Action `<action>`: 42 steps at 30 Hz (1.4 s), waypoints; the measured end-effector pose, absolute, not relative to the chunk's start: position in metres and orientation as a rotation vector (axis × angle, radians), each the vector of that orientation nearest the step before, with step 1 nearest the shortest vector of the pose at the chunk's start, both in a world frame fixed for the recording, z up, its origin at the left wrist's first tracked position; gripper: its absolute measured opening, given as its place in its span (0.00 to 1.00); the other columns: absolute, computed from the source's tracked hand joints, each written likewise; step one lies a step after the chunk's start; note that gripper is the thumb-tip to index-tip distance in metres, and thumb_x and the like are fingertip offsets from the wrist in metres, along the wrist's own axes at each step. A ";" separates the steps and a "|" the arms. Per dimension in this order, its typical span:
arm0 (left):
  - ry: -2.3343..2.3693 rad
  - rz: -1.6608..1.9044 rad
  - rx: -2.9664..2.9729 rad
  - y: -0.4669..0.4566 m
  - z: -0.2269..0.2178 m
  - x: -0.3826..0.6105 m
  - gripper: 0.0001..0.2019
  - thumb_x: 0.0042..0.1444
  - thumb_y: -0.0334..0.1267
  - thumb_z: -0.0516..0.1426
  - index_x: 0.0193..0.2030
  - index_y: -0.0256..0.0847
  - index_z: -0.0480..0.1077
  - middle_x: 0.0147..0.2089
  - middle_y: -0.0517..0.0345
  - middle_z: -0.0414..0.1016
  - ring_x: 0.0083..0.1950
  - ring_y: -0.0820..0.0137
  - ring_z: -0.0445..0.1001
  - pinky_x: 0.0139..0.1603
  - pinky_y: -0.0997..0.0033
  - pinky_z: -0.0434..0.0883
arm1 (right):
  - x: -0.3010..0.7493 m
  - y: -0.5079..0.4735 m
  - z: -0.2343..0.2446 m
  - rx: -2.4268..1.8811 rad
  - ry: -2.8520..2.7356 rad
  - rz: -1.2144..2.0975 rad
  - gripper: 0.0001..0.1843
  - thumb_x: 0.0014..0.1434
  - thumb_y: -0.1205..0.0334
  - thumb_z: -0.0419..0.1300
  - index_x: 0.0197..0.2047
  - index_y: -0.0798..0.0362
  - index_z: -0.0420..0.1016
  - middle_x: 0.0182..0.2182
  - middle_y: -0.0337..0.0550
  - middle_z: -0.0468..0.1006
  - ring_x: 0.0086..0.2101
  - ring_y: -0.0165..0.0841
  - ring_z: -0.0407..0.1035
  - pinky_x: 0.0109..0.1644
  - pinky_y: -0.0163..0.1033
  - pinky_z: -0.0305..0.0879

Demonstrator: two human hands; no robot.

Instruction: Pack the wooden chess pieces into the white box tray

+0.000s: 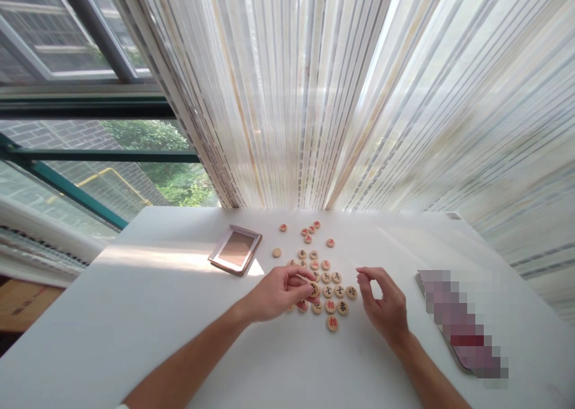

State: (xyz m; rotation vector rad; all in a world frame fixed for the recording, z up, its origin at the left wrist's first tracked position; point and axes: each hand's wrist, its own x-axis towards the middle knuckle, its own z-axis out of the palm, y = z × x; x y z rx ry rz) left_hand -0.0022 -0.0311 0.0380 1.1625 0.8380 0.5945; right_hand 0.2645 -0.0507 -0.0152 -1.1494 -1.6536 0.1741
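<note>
Should our left hand's (pixel 282 292) fingertip grip on one disc (pixel 315 289) loosen, that disc could drop onto the other discs (pixel 327 291) around it and jar their rows; our right hand (pixel 387 307), at four o'clock, pinches its tips together with nothing visible between. We count two hands, at least two dozen discs, some hidden, and one box (pixel 250 253) at ten o'clock, on one tabletop (pixel 135 301).

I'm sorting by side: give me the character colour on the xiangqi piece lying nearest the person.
Red, on the pale xiangqi piece; the head view shows it.
</note>
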 end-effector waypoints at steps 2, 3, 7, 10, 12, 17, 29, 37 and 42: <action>0.865 0.598 1.191 -0.044 0.032 -0.005 0.19 0.60 0.48 0.65 0.50 0.35 0.74 0.41 0.45 0.84 0.45 0.57 0.85 0.39 0.68 0.78 | 0.261 -0.056 -0.013 -1.107 -1.700 0.201 0.10 0.66 0.72 0.59 0.48 0.50 0.75 0.36 0.42 0.78 0.35 0.34 0.74 0.40 0.39 0.71; 0.885 0.611 1.201 -0.051 0.028 -0.005 0.19 0.61 0.48 0.64 0.50 0.35 0.74 0.41 0.46 0.84 0.44 0.58 0.85 0.38 0.68 0.78 | 0.259 -0.058 -0.011 -1.087 -1.725 0.218 0.11 0.65 0.72 0.59 0.48 0.49 0.75 0.35 0.42 0.78 0.34 0.33 0.74 0.40 0.39 0.71; 0.939 0.620 1.179 -0.079 0.007 -0.005 0.17 0.61 0.47 0.64 0.47 0.35 0.78 0.41 0.47 0.83 0.44 0.59 0.85 0.38 0.69 0.78 | 0.250 -0.069 0.004 -1.016 -1.855 0.309 0.12 0.65 0.73 0.59 0.49 0.49 0.74 0.35 0.41 0.78 0.33 0.32 0.75 0.38 0.36 0.72; 0.946 0.624 1.152 -0.091 -0.005 -0.002 0.17 0.58 0.46 0.66 0.47 0.35 0.78 0.42 0.48 0.83 0.46 0.59 0.84 0.42 0.68 0.79 | 0.242 -0.084 0.015 -0.970 -1.989 0.434 0.12 0.66 0.73 0.58 0.50 0.49 0.73 0.34 0.41 0.78 0.33 0.32 0.74 0.38 0.36 0.71; 0.939 0.630 1.139 -0.094 -0.010 -0.002 0.18 0.56 0.43 0.68 0.49 0.35 0.78 0.41 0.50 0.82 0.46 0.61 0.84 0.44 0.68 0.78 | 0.235 -0.097 0.016 -0.995 -2.036 0.547 0.11 0.67 0.72 0.57 0.50 0.49 0.72 0.34 0.41 0.77 0.32 0.32 0.73 0.39 0.36 0.71; 0.934 0.635 1.136 -0.101 -0.010 -0.007 0.21 0.54 0.43 0.69 0.51 0.35 0.76 0.34 0.54 0.81 0.37 0.67 0.82 0.42 0.71 0.77 | 0.209 -0.128 -0.004 -1.100 -1.906 0.753 0.12 0.68 0.67 0.56 0.53 0.48 0.67 0.33 0.39 0.77 0.32 0.31 0.73 0.39 0.35 0.71; 0.924 0.650 1.585 -0.109 -0.022 -0.027 0.15 0.58 0.41 0.66 0.49 0.36 0.78 0.42 0.51 0.84 0.38 0.68 0.82 0.44 0.73 0.79 | 0.185 -0.137 -0.034 -1.142 -1.734 1.303 0.08 0.68 0.57 0.56 0.39 0.48 0.62 0.28 0.38 0.75 0.27 0.29 0.70 0.32 0.33 0.66; 0.875 0.635 1.763 -0.110 -0.020 -0.028 0.12 0.59 0.39 0.64 0.48 0.38 0.79 0.40 0.52 0.84 0.37 0.69 0.82 0.43 0.77 0.78 | 0.183 -0.132 -0.037 -1.255 -1.774 1.278 0.18 0.63 0.52 0.60 0.30 0.47 0.54 0.20 0.31 0.65 0.20 0.26 0.59 0.24 0.30 0.56; 0.838 0.575 1.832 -0.109 -0.016 -0.027 0.10 0.60 0.36 0.63 0.49 0.40 0.78 0.40 0.54 0.83 0.37 0.71 0.81 0.44 0.78 0.76 | 0.188 -0.137 -0.040 -1.240 -1.804 1.300 0.16 0.69 0.53 0.54 0.31 0.47 0.55 0.21 0.33 0.69 0.21 0.27 0.61 0.26 0.31 0.57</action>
